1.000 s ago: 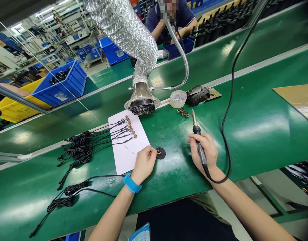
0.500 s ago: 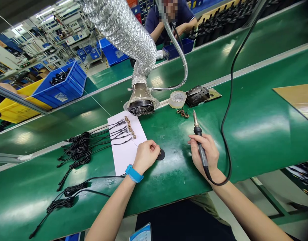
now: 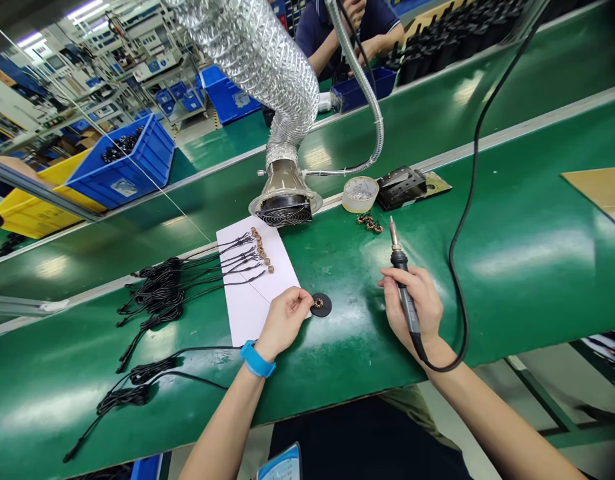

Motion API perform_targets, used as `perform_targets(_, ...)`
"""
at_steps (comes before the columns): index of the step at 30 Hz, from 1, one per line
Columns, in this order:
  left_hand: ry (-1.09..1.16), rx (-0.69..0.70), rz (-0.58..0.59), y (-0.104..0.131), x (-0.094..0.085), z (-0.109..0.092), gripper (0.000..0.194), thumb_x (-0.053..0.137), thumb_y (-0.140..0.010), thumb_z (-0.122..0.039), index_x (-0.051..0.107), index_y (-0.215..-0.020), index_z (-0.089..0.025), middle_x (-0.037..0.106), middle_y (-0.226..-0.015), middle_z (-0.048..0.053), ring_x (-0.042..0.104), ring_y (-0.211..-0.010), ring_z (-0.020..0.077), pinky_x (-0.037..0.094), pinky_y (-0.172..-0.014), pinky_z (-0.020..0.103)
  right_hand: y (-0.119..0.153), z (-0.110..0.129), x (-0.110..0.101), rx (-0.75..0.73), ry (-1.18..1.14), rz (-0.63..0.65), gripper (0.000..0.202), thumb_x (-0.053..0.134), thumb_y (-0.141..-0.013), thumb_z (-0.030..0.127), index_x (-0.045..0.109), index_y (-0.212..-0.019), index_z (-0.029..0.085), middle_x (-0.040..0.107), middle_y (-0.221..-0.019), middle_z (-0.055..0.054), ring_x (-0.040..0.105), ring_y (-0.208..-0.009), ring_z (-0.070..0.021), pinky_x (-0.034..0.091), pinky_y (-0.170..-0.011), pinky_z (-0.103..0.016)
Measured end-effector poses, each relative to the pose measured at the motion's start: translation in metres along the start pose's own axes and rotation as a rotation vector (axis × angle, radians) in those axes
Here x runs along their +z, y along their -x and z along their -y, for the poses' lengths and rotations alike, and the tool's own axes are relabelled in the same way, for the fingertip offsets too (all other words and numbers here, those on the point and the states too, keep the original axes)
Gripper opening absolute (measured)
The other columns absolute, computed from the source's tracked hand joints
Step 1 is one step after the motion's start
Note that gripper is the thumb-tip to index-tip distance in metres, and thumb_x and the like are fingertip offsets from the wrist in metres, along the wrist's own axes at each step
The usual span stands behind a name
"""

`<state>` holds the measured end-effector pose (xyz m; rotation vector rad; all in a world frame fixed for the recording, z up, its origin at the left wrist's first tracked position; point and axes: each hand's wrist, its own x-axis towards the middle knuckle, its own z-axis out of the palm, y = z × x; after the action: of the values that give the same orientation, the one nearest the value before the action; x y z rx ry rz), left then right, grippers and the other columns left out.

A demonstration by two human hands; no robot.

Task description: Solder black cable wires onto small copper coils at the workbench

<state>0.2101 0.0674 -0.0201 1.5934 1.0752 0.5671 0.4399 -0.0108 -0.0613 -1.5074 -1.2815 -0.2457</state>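
Observation:
My right hand [image 3: 427, 303] is closed around the grey and black handle of a soldering iron [image 3: 408, 310], its metal tip pointing up and away over the green bench. My left hand [image 3: 285, 321], with a blue band on the wrist, is in a pinch at the left edge of a round black disc [image 3: 327, 306]. A small copper-coloured ring part [image 3: 318, 303] lies on the disc by the fingertips. What the pinch holds is too small to make out. Under the left hand lies a white sheet [image 3: 247, 303], bearing black cables [image 3: 237, 267] with small coppery parts [image 3: 260, 250] by their ends.
A fume hose [image 3: 297, 87] with a fan hood hangs over the bench. Behind the iron are a round tub [image 3: 360, 194], a black metal holder [image 3: 401, 187] and more coppery rings [image 3: 370, 223]. Bundled cables [image 3: 157, 287] lie left. A co-worker [image 3: 317, 33] sits opposite.
My left hand has drawn slightly left and down, uncovering more of the disc and its ring part. My right hand still holds the iron in about the same place. The view has shifted slightly.

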Motion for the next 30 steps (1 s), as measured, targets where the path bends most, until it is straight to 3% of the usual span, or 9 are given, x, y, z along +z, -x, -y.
perform_targets(5, -0.097, 0.028, -0.225, 0.02, 0.019, -0.001, 0.032, 0.064, -0.089, -0.047, 0.062, -0.076, -0.018, 0.054, -0.068, -0.001, 0.046, -0.062, 0.012, 0.037, -0.058, 0.024, -0.002, 0.001, 0.0, -0.015, 0.008, -0.005, 0.021, 0.061, -0.091, 0.015, 0.066, -0.109, 0.023, 0.064, -0.089, -0.005, 0.064, -0.078, -0.0169, 0.054, -0.074, -0.033)
perform_targets(8, -0.297, 0.035, -0.279, 0.028, 0.038, 0.0, 0.037, 0.078, -0.078, -0.048, 0.058, -0.067, -0.019, 0.044, -0.06, -0.004, 0.04, -0.057, 0.0113, 0.033, -0.057, 0.026, -0.001, 0.001, 0.0, -0.013, 0.012, -0.001, 0.019, 0.061, -0.092, 0.017, 0.067, -0.109, 0.023, 0.065, -0.089, -0.005, 0.065, -0.079, -0.0176, 0.055, -0.073, -0.033)
perform_targets(12, -0.337, 0.012, -0.337, 0.027, 0.048, 0.001, 0.035, 0.072, -0.084, -0.044, 0.056, -0.065, -0.02, 0.043, -0.059, -0.004, 0.04, -0.056, 0.0116, 0.033, -0.057, 0.026, -0.001, 0.001, 0.0, -0.008, -0.005, 0.005, 0.019, 0.061, -0.092, 0.017, 0.067, -0.109, 0.023, 0.066, -0.09, -0.005, 0.066, -0.08, -0.0176, 0.056, -0.073, -0.033)
perform_targets(21, -0.105, -0.049, -0.219, 0.027, 0.03, 0.014, 0.024, 0.057, -0.093, -0.036, 0.064, -0.08, -0.018, 0.056, -0.068, -0.001, 0.052, -0.064, 0.0129, 0.039, -0.06, 0.024, -0.003, 0.003, -0.002, -0.027, -0.014, 0.0, 0.021, 0.061, -0.091, 0.014, 0.066, -0.109, 0.022, 0.067, -0.086, -0.005, 0.064, -0.082, -0.0184, 0.054, -0.074, -0.033)
perform_targets(30, -0.355, 0.051, -0.177, 0.028, 0.025, 0.008, 0.024, 0.042, -0.102, -0.031, 0.057, -0.088, -0.02, 0.06, -0.083, 0.002, 0.053, -0.074, 0.016, 0.039, -0.069, 0.028, -0.001, 0.001, 0.0, -0.02, -0.013, 0.003, 0.021, 0.062, -0.091, 0.014, 0.066, -0.109, 0.022, 0.067, -0.089, -0.006, 0.065, -0.083, -0.0181, 0.055, -0.074, -0.033)
